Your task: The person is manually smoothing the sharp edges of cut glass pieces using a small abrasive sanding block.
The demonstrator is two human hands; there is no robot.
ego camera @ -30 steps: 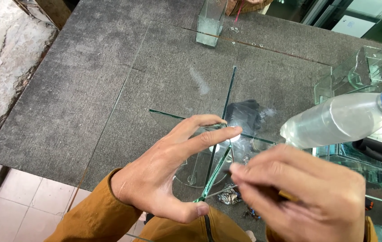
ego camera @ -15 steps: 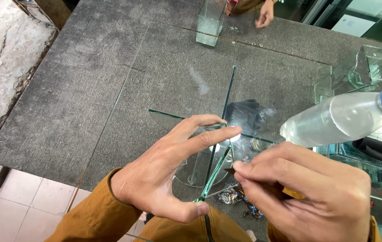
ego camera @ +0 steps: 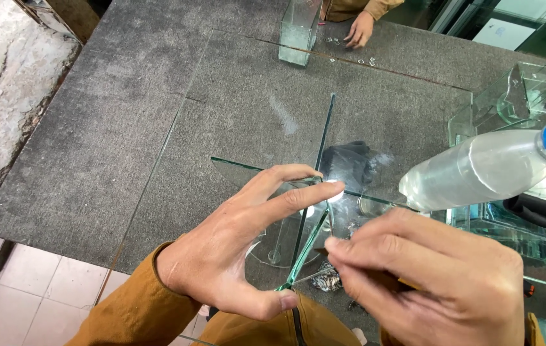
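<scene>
Hands seen from above at a grey worktable: the left hand grips an upright glass panel between thumb and fingers. The right hand pinches something small against the panel's lower edge, so the joining looks unfinished; a clear spray bottle lies just beside.

Left hand left of upright glass pane, right hand right. Bottle behind right hand. All above table.
</scene>
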